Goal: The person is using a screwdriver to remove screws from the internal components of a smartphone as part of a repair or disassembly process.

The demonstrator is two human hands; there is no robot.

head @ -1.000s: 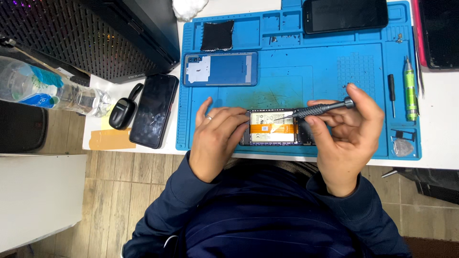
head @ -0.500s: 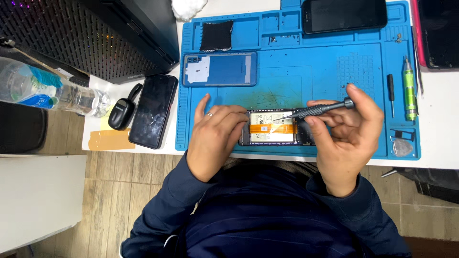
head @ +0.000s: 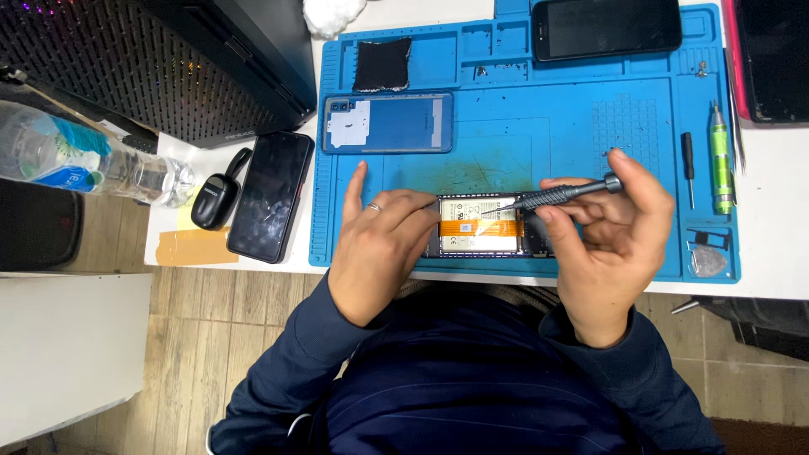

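The right hand held a screwdriver over the opened phone. The left hand steadied that phone on the blue mat.

Bright, even overhead light; blue mat and white tabletop well lit, no blown-out areas. Shadows soft and short, under the left hand and right hand. Mild glare on the dark phone screen and the plastic bottle. Focus sharp at center, no motion blur. Wide-angle bend at edges; floor and lower corners dimmer.
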